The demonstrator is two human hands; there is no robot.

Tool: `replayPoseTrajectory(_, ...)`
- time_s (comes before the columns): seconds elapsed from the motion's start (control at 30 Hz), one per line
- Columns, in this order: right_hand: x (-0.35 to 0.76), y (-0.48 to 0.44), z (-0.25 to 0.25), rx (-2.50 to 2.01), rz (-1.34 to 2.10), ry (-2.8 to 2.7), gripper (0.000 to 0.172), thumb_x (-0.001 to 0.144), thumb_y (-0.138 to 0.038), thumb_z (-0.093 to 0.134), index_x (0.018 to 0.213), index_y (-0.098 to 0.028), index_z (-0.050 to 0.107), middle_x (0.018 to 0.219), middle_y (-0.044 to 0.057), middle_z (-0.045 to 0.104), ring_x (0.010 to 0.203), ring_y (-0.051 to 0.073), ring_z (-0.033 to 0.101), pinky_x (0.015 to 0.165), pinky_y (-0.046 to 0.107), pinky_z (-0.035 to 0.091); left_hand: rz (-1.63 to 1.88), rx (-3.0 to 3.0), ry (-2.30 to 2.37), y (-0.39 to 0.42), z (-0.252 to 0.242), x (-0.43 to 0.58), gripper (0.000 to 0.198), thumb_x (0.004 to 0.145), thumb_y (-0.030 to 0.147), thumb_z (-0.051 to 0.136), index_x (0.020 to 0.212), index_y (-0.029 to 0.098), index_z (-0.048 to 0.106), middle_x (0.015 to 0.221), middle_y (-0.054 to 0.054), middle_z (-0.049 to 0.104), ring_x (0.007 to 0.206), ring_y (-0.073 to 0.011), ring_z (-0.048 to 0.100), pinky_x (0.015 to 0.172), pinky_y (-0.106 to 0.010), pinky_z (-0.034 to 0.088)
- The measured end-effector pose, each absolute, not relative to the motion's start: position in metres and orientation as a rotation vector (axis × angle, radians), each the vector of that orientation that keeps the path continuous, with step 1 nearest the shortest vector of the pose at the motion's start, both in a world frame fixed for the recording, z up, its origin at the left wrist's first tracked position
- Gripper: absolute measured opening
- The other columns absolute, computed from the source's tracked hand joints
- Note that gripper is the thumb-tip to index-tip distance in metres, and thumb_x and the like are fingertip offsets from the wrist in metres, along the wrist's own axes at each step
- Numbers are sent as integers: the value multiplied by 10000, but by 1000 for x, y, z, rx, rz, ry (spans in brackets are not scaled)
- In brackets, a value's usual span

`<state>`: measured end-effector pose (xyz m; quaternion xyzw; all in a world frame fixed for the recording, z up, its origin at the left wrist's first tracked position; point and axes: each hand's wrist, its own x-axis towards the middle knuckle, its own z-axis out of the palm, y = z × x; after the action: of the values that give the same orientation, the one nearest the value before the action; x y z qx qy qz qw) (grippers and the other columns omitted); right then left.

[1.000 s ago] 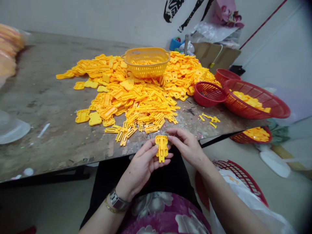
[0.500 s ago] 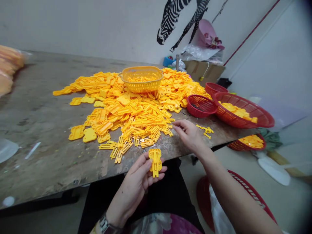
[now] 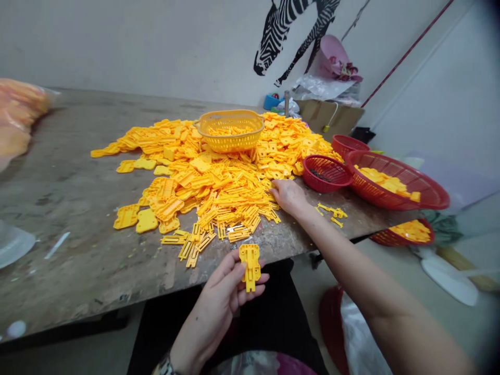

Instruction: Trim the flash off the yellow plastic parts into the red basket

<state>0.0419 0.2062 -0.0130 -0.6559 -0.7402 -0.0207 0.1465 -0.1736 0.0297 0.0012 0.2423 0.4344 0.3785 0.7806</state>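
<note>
Nearest, below the table [image 3: 78, 260] edge, the left hand [image 3: 221, 299] pinches a yellow part [image 3: 250, 264] between thumb and fingers. Farther out, the right hand [image 3: 288, 196] lies palm-down on the heap of yellow pieces [image 3: 219, 192]; whether its fingers grip anything cannot be told. Beyond stands a yellow basket [image 3: 230, 136].

**Materials & finish**

Held yellow part [image 3: 250, 265]: hard moulded plastic, smooth w/ slight sheen. Loose heap of parts [image 3: 219, 185]: same plastic, same finish. Worn tabletop [image 3: 78, 172]: prob. wood, rough, matt, stained & scuffed. Oval yellow basket [image 3: 230, 141] & round red baskets [image 3: 429, 188]: mesh plastic, semi-gloss. Rear cardboard box [image 3: 312, 114]: brown, matt. Far-L bag [image 3: 19, 120]: thin clear plastic film, shiny, crinkled.
</note>
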Motion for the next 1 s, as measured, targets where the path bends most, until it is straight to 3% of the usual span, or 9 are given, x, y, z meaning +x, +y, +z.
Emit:
replayPoseTrajectory(0.33,45,211,-12,-1929,-60,-1949,316,918,-285,371,915,-141,652,880,162,703,851,259,655,746,331,445,813,517,934,31,-3,-176,265,879,240,550,1125,153,503,1130,-135,652,953,-245,680,801,-334,545)
replayPoseTrajectory(0.5,59,201,-3,-1778,73,-1878,295,899,-255,386,1041,-167,630,884,72,706,809,201,660,712,297,481,808,551,937,31,2,-178,272,895,253,521,1143,144,498,1150,-146,638,950,-230,672,821,-342,534)
replayPoseTrajectory(0.6,66,184,4,-1628,289,-1866,330,885,-236,408,1144,-185,607,941,34,702,760,158,663,685,276,513,818,567,935,32,2,-180,265,905,263,505,1145,151,489,1151,-136,633,959,-233,668,832,-350,533)
replayPoseTrajectory(0.73,71,151,17,-1465,653,-1878,343,858,-241,474,1156,-189,636,1034,57,684,704,139,644,673,281,529,835,587,935,32,2,-182,245,905,260,506,1127,158,487,1142,-125,630,967,-231,664,830,-341,538)
replayPoseTrajectory(0.87,76,127,23,-1442,730,-2093,324,861,-249,503,1157,-236,635,1127,37,663,856,164,643,795,306,511,835,595,946,32,2,-181,242,900,246,511,1123,154,486,1153,-134,625,962,-230,667,808,-325,546)
replayPoseTrajectory(1.0,81,118,19,-1458,722,-2282,250,857,-215,505,1059,-246,649,1033,7,690,931,187,632,807,319,499,836,598,937,31,1,-180,251,899,249,513,1132,159,491,1151,-130,625,964,-243,672,816,-337,548)
